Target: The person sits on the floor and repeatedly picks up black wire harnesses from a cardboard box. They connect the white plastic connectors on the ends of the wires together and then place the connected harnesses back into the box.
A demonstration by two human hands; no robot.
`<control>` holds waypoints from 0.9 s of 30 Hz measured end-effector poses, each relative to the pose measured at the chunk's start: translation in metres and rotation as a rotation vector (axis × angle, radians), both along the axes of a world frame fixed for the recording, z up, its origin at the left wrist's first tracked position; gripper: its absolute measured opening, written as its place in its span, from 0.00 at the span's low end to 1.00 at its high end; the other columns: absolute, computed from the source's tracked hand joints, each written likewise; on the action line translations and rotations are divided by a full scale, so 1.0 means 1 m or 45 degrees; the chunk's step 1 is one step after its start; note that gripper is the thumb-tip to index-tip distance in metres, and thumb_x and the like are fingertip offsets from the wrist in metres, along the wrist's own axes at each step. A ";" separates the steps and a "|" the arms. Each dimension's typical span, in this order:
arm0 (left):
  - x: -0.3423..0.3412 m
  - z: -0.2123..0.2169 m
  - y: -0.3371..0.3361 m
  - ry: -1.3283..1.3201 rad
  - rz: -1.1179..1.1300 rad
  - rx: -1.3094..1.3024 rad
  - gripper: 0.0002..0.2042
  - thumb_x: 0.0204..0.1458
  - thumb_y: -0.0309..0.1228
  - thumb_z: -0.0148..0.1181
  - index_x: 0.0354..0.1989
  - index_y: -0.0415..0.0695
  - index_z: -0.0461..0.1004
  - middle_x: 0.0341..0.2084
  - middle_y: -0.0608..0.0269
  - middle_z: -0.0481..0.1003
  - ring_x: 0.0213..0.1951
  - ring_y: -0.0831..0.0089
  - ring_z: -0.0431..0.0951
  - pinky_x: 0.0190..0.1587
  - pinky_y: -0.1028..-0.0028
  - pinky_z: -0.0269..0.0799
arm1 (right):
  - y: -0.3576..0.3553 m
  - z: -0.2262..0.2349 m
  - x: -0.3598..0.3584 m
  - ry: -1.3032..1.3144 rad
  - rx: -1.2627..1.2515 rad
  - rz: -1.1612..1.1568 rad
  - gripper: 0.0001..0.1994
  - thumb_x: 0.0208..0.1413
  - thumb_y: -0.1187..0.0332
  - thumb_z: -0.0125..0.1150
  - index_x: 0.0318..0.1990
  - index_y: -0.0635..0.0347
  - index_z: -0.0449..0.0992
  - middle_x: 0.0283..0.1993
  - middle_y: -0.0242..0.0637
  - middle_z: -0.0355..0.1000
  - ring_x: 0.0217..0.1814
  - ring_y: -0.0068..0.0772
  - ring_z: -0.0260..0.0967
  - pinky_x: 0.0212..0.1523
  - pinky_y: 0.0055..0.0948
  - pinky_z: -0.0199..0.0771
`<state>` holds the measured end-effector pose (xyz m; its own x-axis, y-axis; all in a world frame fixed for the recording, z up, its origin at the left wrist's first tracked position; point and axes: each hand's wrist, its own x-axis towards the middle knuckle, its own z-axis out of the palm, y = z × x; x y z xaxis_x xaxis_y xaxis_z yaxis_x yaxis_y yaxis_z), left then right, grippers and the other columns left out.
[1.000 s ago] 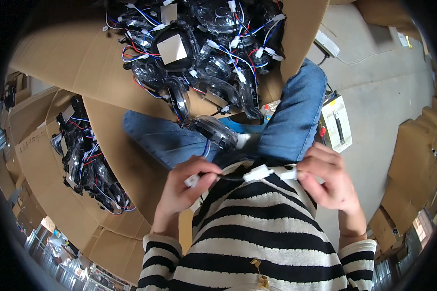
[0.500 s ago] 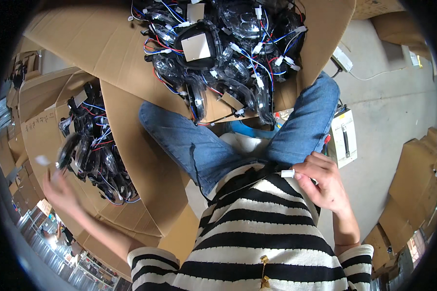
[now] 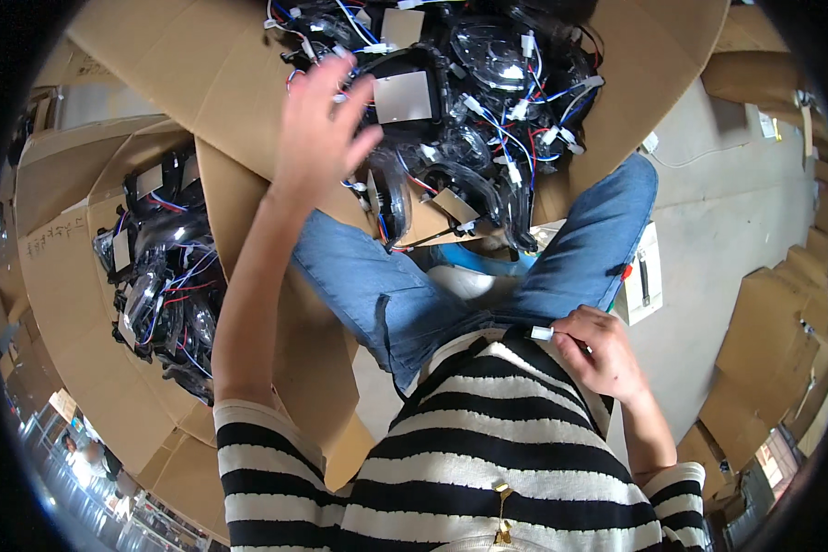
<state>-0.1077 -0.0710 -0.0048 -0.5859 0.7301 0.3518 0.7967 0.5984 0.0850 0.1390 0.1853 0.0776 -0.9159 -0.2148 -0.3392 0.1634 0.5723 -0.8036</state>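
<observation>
My left hand [image 3: 327, 129], fingers spread and with nothing in it, reaches over the near left edge of the cardboard box in front of me. Close to its fingertips lies a black lamp unit with a pale square pad [image 3: 403, 97]. Around that unit are several clear-and-black lamp units [image 3: 492, 57] with red, white and blue wires ending in white plugs [image 3: 514, 173]. In my lap, my right hand [image 3: 600, 351] pinches a small white plug connector [image 3: 542, 333] between thumb and forefinger. Whatever is attached to that connector is hidden.
Another cardboard box [image 3: 60, 248] on my left holds more wired lamp units [image 3: 161, 294]. A white case with a dark handle [image 3: 646, 276] stands on the floor beyond my right knee. Stacked cardboard [image 3: 754, 345] lies at the far right.
My left hand has swung from the left box, where it was beside a blurred lamp unit, up and right to the front box. My right hand stays in my lap with the connector.
</observation>
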 end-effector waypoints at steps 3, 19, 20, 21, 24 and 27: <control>-0.019 0.044 -0.017 0.422 0.292 0.325 0.26 0.34 0.35 0.64 0.45 0.44 0.66 0.47 0.55 0.62 0.51 0.57 0.58 0.48 0.64 0.57 | -0.002 -0.011 -0.003 -0.015 -0.001 0.006 0.03 0.43 0.76 0.52 0.27 0.65 0.70 0.24 0.42 0.68 0.27 0.42 0.66 0.29 0.33 0.65; -0.131 0.084 -0.061 0.601 0.714 0.545 0.23 0.49 0.22 0.38 0.56 0.39 0.50 0.54 0.42 0.52 0.57 0.51 0.50 0.59 0.66 0.45 | 0.030 -0.043 0.009 -0.070 0.045 0.032 0.03 0.45 0.78 0.51 0.24 0.69 0.69 0.23 0.42 0.68 0.19 0.30 0.62 0.20 0.24 0.60; -0.133 0.083 -0.060 0.606 0.714 0.539 0.23 0.49 0.23 0.38 0.56 0.40 0.51 0.54 0.43 0.52 0.57 0.52 0.51 0.58 0.66 0.45 | 0.028 -0.044 0.006 -0.034 -0.018 -0.005 0.03 0.45 0.79 0.51 0.24 0.69 0.69 0.23 0.42 0.68 0.19 0.31 0.62 0.19 0.24 0.60; -0.136 0.083 -0.060 0.618 0.712 0.531 0.23 0.49 0.23 0.38 0.56 0.40 0.51 0.54 0.44 0.53 0.57 0.53 0.51 0.58 0.66 0.46 | 0.028 -0.046 0.009 -0.056 0.002 -0.036 0.02 0.45 0.79 0.51 0.24 0.70 0.69 0.23 0.43 0.68 0.19 0.32 0.62 0.20 0.24 0.60; -0.149 0.082 -0.057 0.551 0.774 0.531 0.23 0.49 0.24 0.39 0.56 0.42 0.51 0.54 0.46 0.54 0.57 0.55 0.52 0.58 0.67 0.46 | 0.030 -0.047 0.024 -0.124 0.023 -0.105 0.03 0.44 0.78 0.51 0.25 0.69 0.70 0.23 0.44 0.68 0.23 0.39 0.65 0.25 0.29 0.63; -0.158 0.069 -0.055 0.576 0.746 0.510 0.22 0.49 0.25 0.40 0.56 0.42 0.52 0.54 0.46 0.54 0.57 0.56 0.53 0.58 0.67 0.48 | 0.026 -0.047 0.041 -0.153 0.024 -0.178 0.03 0.43 0.77 0.52 0.26 0.69 0.70 0.24 0.45 0.68 0.25 0.42 0.66 0.28 0.31 0.65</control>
